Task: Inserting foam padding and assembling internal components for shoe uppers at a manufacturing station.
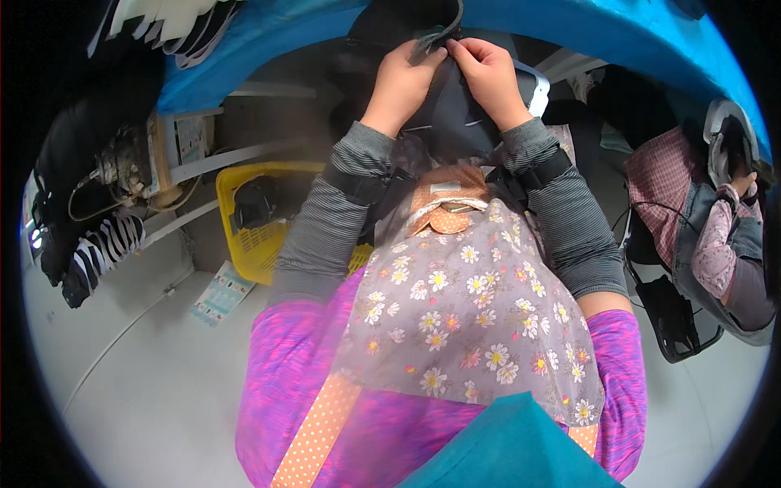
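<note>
Both of my hands are raised at the far middle, close together over my lap. My left hand [403, 85] pinches the edge of a dark cloth piece [443, 106] between thumb and fingers. Just to its right, my right hand [492, 81] pinches the same edge, its thumb and index finger near the left fingertips. The cloth hangs down between the wrists toward my knees, and pale short marks show on it. Above the fingers, a curved dark flap [407, 20] of material stands up. Whether it belongs to the same piece I cannot tell.
A blue covering [602, 28] runs along the far edge. At left, a yellow plastic basket [236, 244] holds a dark item, near striped fabric pieces [106, 252] and a printed sheet [221, 294]. A co-worker [716, 244] sits at the right.
</note>
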Action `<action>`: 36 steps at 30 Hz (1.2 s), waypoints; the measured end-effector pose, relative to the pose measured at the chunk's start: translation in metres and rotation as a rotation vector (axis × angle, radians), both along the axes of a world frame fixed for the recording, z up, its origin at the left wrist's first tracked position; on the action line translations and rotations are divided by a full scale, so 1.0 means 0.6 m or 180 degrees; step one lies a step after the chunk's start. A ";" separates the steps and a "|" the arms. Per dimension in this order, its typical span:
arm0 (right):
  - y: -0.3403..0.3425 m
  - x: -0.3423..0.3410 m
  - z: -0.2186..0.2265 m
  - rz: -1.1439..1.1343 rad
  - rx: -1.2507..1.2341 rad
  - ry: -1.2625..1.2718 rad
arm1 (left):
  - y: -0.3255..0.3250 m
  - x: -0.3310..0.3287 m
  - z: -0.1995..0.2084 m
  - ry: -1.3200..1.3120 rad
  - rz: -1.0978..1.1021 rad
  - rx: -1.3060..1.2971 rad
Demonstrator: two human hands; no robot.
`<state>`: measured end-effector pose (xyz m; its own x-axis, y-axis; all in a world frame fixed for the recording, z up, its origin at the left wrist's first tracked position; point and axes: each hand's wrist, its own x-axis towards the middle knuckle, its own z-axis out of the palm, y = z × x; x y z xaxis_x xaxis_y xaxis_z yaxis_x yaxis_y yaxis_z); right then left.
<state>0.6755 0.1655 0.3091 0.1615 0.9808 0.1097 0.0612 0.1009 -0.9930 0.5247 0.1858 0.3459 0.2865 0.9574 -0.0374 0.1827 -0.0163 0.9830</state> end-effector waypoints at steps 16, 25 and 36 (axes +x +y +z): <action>0.003 0.007 0.015 0.0130 0.0247 -0.0349 | -0.013 -0.004 -0.007 -0.0402 0.0138 -0.0235; -0.008 0.000 0.036 -0.0155 0.0826 -0.0815 | -0.028 -0.010 0.006 -0.0213 0.0142 0.0263; -0.002 -0.002 0.037 -0.0118 0.0857 -0.1077 | -0.023 -0.010 -0.022 -0.0420 0.0142 -0.0127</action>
